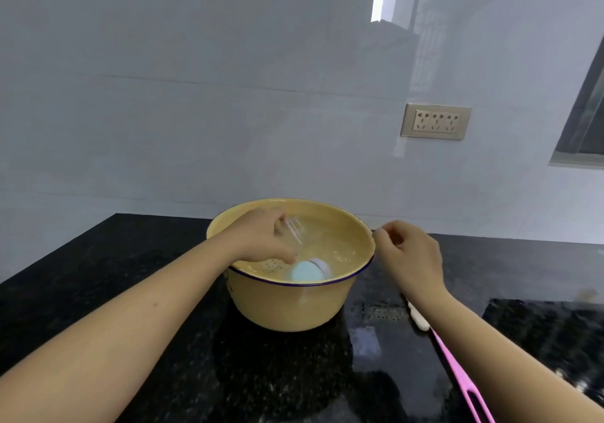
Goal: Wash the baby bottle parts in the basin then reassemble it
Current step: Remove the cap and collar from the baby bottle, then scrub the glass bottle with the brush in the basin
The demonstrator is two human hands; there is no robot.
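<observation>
A yellow enamel basin with a dark blue rim stands on the black counter, filled with water. My left hand reaches into it and grips a clear bottle part, blurred at the water surface. A pale blue cap with a white ring floats at the near wall of the basin. My right hand pinches the basin's right rim with its fingers curled.
A pink-handled bottle brush with a white tip lies on the black granite counter to the right of the basin, under my right forearm. A wall socket sits on the white tiled wall behind. A window frame is at far right.
</observation>
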